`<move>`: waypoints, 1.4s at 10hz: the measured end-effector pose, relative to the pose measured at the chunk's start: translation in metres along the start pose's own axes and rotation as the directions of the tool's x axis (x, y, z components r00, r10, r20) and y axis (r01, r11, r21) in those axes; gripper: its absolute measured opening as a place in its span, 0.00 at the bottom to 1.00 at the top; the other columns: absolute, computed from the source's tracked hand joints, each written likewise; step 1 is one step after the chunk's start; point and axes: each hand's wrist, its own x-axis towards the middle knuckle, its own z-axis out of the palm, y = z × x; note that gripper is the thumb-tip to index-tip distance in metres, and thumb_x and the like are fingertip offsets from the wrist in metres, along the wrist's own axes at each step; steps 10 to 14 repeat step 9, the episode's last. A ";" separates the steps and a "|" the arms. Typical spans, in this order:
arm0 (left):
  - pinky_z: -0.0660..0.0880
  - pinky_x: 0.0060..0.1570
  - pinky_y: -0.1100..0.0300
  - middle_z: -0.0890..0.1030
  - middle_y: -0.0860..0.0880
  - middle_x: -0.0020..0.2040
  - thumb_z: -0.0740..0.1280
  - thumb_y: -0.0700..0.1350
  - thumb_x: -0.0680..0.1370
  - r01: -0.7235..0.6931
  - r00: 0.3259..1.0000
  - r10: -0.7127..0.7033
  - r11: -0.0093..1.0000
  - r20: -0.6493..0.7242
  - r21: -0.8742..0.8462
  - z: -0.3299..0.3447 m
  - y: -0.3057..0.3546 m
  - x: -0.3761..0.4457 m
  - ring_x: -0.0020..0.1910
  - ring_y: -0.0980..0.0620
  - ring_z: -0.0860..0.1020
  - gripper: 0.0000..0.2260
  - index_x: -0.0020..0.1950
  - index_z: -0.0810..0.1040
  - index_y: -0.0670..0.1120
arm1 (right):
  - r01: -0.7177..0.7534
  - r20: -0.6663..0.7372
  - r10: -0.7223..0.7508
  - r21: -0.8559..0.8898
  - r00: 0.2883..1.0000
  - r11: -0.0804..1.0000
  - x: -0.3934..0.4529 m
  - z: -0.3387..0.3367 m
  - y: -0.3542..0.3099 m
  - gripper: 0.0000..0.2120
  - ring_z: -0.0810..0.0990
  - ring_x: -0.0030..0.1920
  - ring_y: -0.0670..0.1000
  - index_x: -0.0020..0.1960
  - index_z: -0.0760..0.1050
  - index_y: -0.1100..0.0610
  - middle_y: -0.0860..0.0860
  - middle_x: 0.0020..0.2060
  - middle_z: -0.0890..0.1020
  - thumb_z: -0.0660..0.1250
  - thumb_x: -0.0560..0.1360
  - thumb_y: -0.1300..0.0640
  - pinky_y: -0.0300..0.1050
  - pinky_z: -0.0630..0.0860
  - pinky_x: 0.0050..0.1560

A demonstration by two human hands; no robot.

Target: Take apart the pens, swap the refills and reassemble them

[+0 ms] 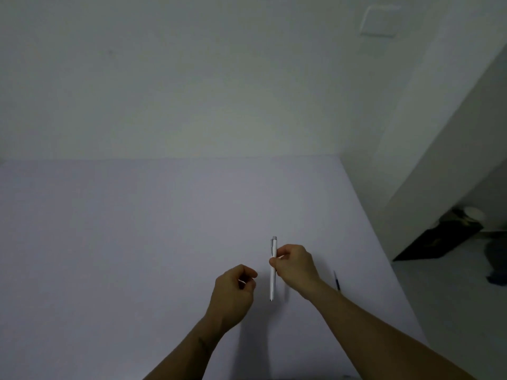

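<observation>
Above a pale lavender table (pixel 137 229), the left hand (pixel 233 293) is curled nearly into a fist, its fingertips pinched on a small white piece (pixel 242 282) — possibly a pen part, though it is too small and blurred to name. Just to the right of that pinch, apart from it, the white pen (pixel 273 270) stands upright, clicker end up and tip pointing down just over the tabletop. The right hand (pixel 295 267) grips the pen's barrel between thumb and fingers, a little above its middle. Further right, beyond the right wrist, a thin dark refill (pixel 337 281) lies on the table — well clear of both grips and near the table's right edge.
</observation>
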 end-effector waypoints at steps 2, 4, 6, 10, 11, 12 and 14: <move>0.77 0.52 0.61 0.82 0.49 0.53 0.63 0.39 0.78 0.041 0.999 -0.047 0.975 0.020 0.220 0.003 -0.022 0.004 0.47 0.53 0.79 0.10 0.55 0.80 0.48 | -0.024 0.049 0.035 -0.222 0.998 0.975 0.002 0.024 0.016 0.04 0.81 0.36 0.51 0.42 0.78 0.57 0.51 0.37 0.81 0.72 0.70 0.57 0.41 0.76 0.35; 0.76 0.56 0.58 0.81 0.47 0.58 0.61 0.40 0.78 0.055 0.996 -0.076 0.925 0.040 0.376 -0.002 -0.038 0.002 0.55 0.50 0.79 0.13 0.59 0.79 0.47 | -0.017 0.099 0.065 -0.425 0.993 0.905 0.004 0.048 0.026 0.08 0.77 0.36 0.53 0.44 0.73 0.57 0.54 0.42 0.80 0.70 0.68 0.58 0.39 0.68 0.27; 0.76 0.54 0.57 0.82 0.47 0.57 0.60 0.41 0.77 0.055 0.997 -0.074 0.921 0.035 0.386 -0.005 -0.052 -0.006 0.54 0.48 0.79 0.13 0.59 0.79 0.47 | -0.011 0.083 0.058 -0.484 0.995 0.875 0.006 0.052 0.032 0.09 0.78 0.38 0.56 0.39 0.67 0.55 0.55 0.42 0.79 0.69 0.67 0.59 0.41 0.68 0.31; 0.75 0.57 0.55 0.80 0.47 0.61 0.60 0.41 0.77 0.026 0.996 -0.063 0.882 0.062 0.471 -0.021 -0.062 -0.020 0.57 0.47 0.78 0.15 0.63 0.76 0.47 | 0.012 0.104 0.036 -0.423 0.994 0.906 -0.007 0.028 0.040 0.16 0.78 0.45 0.54 0.57 0.76 0.56 0.55 0.53 0.79 0.68 0.70 0.54 0.44 0.76 0.44; 0.75 0.57 0.55 0.80 0.47 0.61 0.60 0.41 0.77 0.026 0.996 -0.063 0.882 0.062 0.471 -0.021 -0.062 -0.020 0.57 0.47 0.78 0.15 0.63 0.76 0.47 | 0.012 0.104 0.036 -0.423 0.994 0.906 -0.007 0.028 0.040 0.16 0.78 0.45 0.54 0.57 0.76 0.56 0.55 0.53 0.79 0.68 0.70 0.54 0.44 0.76 0.44; 0.75 0.57 0.55 0.80 0.47 0.61 0.60 0.41 0.77 0.026 0.996 -0.063 0.882 0.062 0.471 -0.021 -0.062 -0.020 0.57 0.47 0.78 0.15 0.63 0.76 0.47 | 0.012 0.104 0.036 -0.423 0.994 0.906 -0.007 0.028 0.040 0.16 0.78 0.45 0.54 0.57 0.76 0.56 0.55 0.53 0.79 0.68 0.70 0.54 0.44 0.76 0.44; 0.75 0.57 0.55 0.80 0.47 0.61 0.60 0.41 0.77 0.026 0.996 -0.063 0.882 0.062 0.471 -0.021 -0.062 -0.020 0.57 0.47 0.78 0.15 0.63 0.76 0.47 | 0.012 0.104 0.036 -0.423 0.994 0.906 -0.007 0.028 0.040 0.16 0.78 0.45 0.54 0.57 0.76 0.56 0.55 0.53 0.79 0.68 0.70 0.54 0.44 0.76 0.44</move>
